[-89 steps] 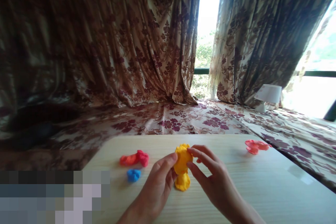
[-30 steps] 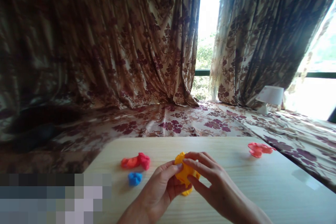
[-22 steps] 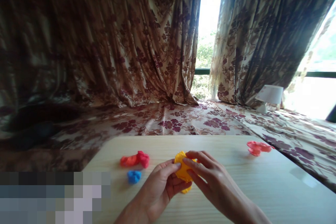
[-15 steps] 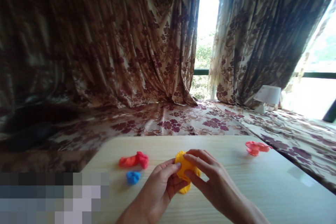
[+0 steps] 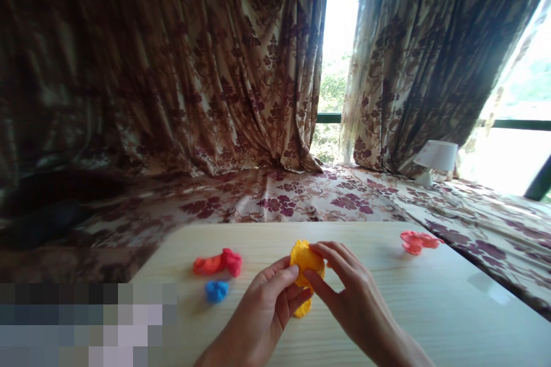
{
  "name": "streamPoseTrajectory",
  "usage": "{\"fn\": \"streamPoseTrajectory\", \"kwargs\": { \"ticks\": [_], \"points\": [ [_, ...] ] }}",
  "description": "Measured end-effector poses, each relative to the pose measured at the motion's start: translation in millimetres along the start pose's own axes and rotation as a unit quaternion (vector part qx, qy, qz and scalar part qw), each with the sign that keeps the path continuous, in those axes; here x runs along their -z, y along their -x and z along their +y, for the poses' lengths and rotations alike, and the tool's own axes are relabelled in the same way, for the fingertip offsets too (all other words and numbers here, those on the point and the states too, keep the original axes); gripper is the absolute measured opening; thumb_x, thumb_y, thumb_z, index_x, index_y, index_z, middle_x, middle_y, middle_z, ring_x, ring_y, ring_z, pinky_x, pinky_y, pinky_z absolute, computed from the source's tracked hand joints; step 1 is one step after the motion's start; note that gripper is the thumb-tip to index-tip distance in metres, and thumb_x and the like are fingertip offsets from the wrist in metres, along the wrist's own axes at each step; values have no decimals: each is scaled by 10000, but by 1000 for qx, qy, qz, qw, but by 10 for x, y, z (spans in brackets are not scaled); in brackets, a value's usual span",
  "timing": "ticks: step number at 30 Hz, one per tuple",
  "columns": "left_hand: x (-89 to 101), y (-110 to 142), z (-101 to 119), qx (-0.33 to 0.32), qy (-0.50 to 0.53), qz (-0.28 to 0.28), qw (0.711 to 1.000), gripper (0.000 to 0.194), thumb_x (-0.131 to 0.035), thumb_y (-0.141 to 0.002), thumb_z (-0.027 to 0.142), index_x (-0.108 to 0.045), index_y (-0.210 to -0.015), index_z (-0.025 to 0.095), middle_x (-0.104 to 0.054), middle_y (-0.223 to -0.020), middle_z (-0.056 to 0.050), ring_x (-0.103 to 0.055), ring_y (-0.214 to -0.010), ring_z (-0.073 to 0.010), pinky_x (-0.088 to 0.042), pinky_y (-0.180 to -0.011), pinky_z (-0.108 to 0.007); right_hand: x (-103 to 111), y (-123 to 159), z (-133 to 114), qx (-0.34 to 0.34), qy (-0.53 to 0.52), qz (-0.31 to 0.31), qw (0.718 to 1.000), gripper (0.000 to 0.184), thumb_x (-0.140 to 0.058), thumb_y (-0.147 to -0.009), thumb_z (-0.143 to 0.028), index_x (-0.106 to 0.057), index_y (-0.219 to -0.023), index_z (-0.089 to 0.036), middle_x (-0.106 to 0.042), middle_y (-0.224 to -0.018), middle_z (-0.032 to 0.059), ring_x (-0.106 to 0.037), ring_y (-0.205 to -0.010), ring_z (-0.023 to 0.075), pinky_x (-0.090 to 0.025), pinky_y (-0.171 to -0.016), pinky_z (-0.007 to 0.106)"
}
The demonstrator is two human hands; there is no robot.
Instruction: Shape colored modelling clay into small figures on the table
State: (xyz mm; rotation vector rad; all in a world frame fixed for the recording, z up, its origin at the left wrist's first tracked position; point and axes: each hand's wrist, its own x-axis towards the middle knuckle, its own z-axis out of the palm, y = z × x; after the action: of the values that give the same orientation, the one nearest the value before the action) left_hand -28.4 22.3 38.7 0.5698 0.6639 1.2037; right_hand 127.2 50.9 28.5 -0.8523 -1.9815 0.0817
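Note:
A flattened piece of yellow modelling clay (image 5: 306, 264) with a ragged edge is held up between my hands over the table. My left hand (image 5: 273, 298) is closed on its left side, thumb on the near face and fingers behind. My right hand (image 5: 350, 281) pinches its right edge between thumb and fingers. More yellow clay (image 5: 303, 307) shows below; whether it joins the held piece cannot be told. To the left lie a blue lump of clay (image 5: 216, 291) and, behind it, an orange piece (image 5: 207, 265) touching a red lump (image 5: 232, 262).
A coral-coloured clay piece (image 5: 418, 241) with a thin tail lies at the table's right back. The pale wooden table (image 5: 430, 309) stands before floral fabric (image 5: 279, 203). A white lamp (image 5: 437, 156) is at the far right, near curtains (image 5: 258, 69). A pixelated patch covers the lower left.
My right hand has shifted its grip towards the clay's right edge, uncovering more of its face. The yellow piece sits slightly higher and is turned a little. My left hand still holds it.

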Motion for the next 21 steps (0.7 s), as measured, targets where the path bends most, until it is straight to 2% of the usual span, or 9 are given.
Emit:
{"fn": "streamPoseTrajectory", "kwargs": {
  "ticks": [3,6,9,14,19,21],
  "points": [
    [10,0,-8,-14,22,-21,999,133,-559,-847,183,-657,-908,116,-715,-977,-110,-671,-841,-174,-531,-770,-279,-1,-14,-25,37,-20,-27,999,262,-563,-870,-208,-552,-1131,-226,-627,-1018,78,-590,-909,206,-538,-772,339],
    [31,-14,-19,-16,25,-9,1000,141,-547,-852,188,-656,-886,105,-717,-945,-116,-668,-819,-182,-538,-732,-291,6,-35,-58,74,-20,-68,995,326,-545,-873,-173,-541,-1190,-245,-618,-1088,92,-572,-983,220,-541,-807,359],
    [41,-31,-22,-4,14,19,1000,96,-569,-827,139,-648,-869,104,-723,-878,-110,-671,-746,-174,-545,-689,-296,16,-43,-78,82,-13,-88,993,353,-543,-871,-161,-542,-1209,-263,-623,-1092,85,-573,-990,221,-555,-789,352],
    [11,-42,-3,-4,26,76,997,117,-568,-797,38,-635,-857,112,-726,-818,-86,-683,-716,-150,-539,-640,-231,15,-20,-56,60,-14,-68,996,370,-579,-857,-185,-532,-1217,-259,-594,-1128,91,-553,-1019,232,-541,-823,380],
    [-6,-17,2,6,33,44,998,135,-566,-821,70,-614,-940,114,-724,-859,-88,-683,-707,-136,-548,-659,-235,-21,-7,-24,60,1,-50,997,315,-510,-893,-153,-545,-1187,-262,-596,-1068,80,-563,-950,214,-536,-786,368],
    [-10,-9,-2,8,26,48,998,153,-570,-821,72,-599,-966,112,-722,-870,-96,-684,-717,-139,-546,-658,-229,-25,-6,-23,69,-1,-51,996,312,-497,-898,-140,-543,-1182,-262,-594,-1067,77,-558,-953,211,-533,-783,360]
  ]
}}
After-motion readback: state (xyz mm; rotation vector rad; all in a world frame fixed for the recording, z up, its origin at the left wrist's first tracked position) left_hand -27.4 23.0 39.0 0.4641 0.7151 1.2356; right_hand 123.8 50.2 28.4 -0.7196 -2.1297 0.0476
